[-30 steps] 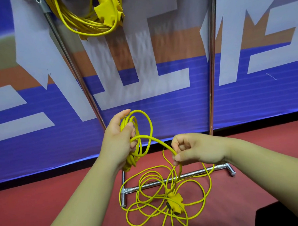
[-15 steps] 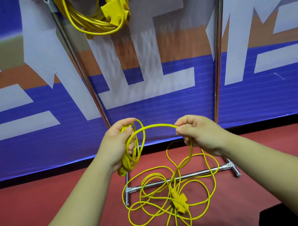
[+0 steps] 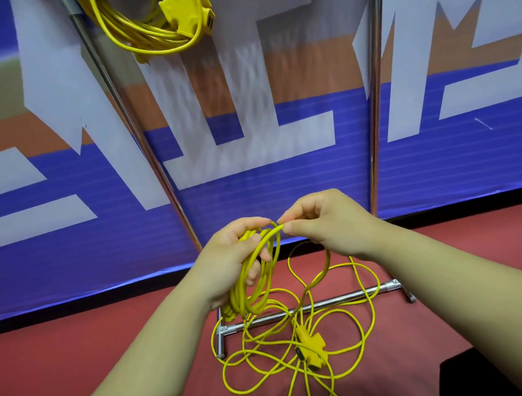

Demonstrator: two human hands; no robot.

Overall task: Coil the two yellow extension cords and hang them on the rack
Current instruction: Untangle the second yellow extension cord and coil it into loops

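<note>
Head view shows the unfinished yellow cord [image 3: 252,275] in front of the rack [image 3: 374,113], partly gathered into several narrow loops that hang from the left hand [image 3: 227,265], whose fingers curl round the bundle. The right hand [image 3: 324,227] pinches one strand between thumb and forefinger at the top of those loops, just beside the left fingertips. The rest of this cord drops and sprawls in loose tangled loops across the rack's base bar [image 3: 333,301] on the red floor [image 3: 67,354], its yellow socket block [image 3: 310,348] lying among them just in front of the bar. The other yellow cord [image 3: 141,28], already coiled, hangs high on the rack's left post. Behind the rack stands a blue, white and orange banner [image 3: 284,184].
</note>
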